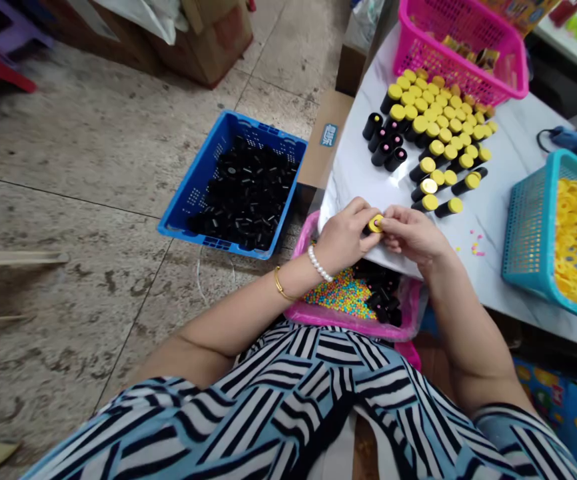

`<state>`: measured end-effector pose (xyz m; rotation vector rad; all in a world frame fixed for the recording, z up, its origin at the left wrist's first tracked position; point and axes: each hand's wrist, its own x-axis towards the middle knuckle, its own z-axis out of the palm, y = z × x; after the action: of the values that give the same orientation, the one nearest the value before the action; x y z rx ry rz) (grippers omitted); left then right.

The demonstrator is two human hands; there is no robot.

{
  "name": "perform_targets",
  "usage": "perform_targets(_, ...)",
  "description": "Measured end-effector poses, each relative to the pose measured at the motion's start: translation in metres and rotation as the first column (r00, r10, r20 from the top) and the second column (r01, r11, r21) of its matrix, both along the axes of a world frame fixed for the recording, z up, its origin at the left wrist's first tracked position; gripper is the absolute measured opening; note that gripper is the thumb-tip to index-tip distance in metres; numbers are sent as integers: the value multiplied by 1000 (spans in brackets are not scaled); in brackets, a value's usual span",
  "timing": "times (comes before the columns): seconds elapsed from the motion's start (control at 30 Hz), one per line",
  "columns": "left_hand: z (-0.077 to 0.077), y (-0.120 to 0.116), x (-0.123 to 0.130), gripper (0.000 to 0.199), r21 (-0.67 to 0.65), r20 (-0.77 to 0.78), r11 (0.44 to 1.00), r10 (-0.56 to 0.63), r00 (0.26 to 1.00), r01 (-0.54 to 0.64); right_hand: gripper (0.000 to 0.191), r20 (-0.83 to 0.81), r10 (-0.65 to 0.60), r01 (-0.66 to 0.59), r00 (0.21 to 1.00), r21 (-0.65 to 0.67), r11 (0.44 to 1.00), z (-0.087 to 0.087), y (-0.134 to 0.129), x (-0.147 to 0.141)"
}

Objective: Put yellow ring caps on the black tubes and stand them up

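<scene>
Over the table's near edge, my left hand (346,233) grips a small black tube topped by a yellow cap (375,223). A pink dot shows in the middle of that cap. My right hand (411,230) has its fingers curled, with thumb and fingertip pinching at the cap's edge. Farther up the table stand several black tubes with yellow caps (438,110) in a dense group. Beside them are several black tubes without such caps (382,153), with pink or yellow tips. Under my hands, a pink basket (343,323) contains small multicoloured beads (341,297) and black tubes (386,297).
A blue crate (213,244) of black parts stands left of the table. On the white tabletop (351,167) are a pink basket (461,70) at the back and a teal basket (528,233) of yellow rings (576,233) at right. Loose pink and yellow bits (477,247) lie near my right hand.
</scene>
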<state>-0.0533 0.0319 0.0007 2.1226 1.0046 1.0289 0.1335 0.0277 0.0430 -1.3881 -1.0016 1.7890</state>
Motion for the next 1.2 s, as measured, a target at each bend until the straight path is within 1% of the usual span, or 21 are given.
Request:
perform_targets(0.07,6,3,-1,16,-2,-22,1000,-4,1000,4,48,76,83,-84,994,12,996,7,10,-6)
perform_targets(0.17,10,6,-1,17,-7,-99,1000,17,995,-18,46,180,71,-89,981,94,992,7,13,-11)
perform_targets(0.27,6,3,1,20,-57,-250,998,21,968,-37,42,261,7,-60,965,194,979,-4,-3,-12)
perform_targets(0.33,2,1,3,24,-93,-318,995,6,948,-38,47,329,-29,-63,944,265,962,-11,-16,-14)
perform_targets(0.37,1,2,3,24,-104,-331,994,2,944,-39,50,394,-58,-78,917,320,944,-13,-21,-15)
perform_targets(0.4,0,2,3,23,-106,-332,993,7,943,-45,49,484,-102,-108,869,387,916,-14,-24,-17)
perform_targets(0.43,-1,4,3,22,-100,-322,994,17,947,-52,44,587,-170,-153,792,459,875,-13,-26,-18)
perform_targets(0.5,-3,6,1,26,-60,-256,997,39,966,-56,28,746,-352,-267,565,569,778,-10,-22,-20)
perform_targets(0.53,-5,5,-1,31,-25,-195,998,44,980,-50,22,784,-434,-313,445,590,744,-9,-18,-19)
perform_targets(0.57,-9,4,-4,36,22,-119,999,41,992,-39,20,802,-488,-339,343,591,732,-9,-11,-18)
perform_targets(0.6,-14,0,-8,36,73,-37,997,28,999,-25,20,815,-515,-343,266,579,739,-10,-4,-15)
perform_targets(0.67,-28,-13,-18,24,158,87,987,-27,996,13,26,843,-508,-332,177,537,775,-14,7,-9)
perform_targets(0.73,-45,-33,-28,18,184,94,978,-114,989,96,36,862,-486,-331,148,506,797,-19,9,-4)
perform_targets(0.77,-54,-44,-32,19,167,41,972,-173,984,164,42,863,-483,-336,152,504,796,-20,6,-3)
perform_targets(0.83,-69,-63,-33,22,82,-149,955,-271,951,285,54,846,-500,-338,184,532,776,-23,-8,-3)
perform_targets(0.87,-75,-69,-29,25,23,-258,947,-304,917,321,57,831,-517,-335,206,556,760,-23,-18,-2)
perform_targets(0.93,-82,-76,-12,29,-97,-464,939,-336,820,330,58,797,-552,-325,244,604,728,-21,-41,2)
perform_targets(1.0,-85,-75,10,28,-185,-595,935,-351,723,302,51,779,-574,-318,252,627,711,-17,-64,11)
perform_targets(1.1,-91,-69,35,24,-252,-668,923,-383,638,290,41,773,-602,-278,200,634,722,-5,-96,34)
perform_targets(1.13,-95,-67,37,25,-269,-672,917,-398,624,294,40,766,-619,-252,172,642,724,-1,-106,43)
perform_targets(1.2,-101,-63,31,26,-311,-682,902,-430,591,299,39,733,-670,-185,121,680,710,6,-127,63)
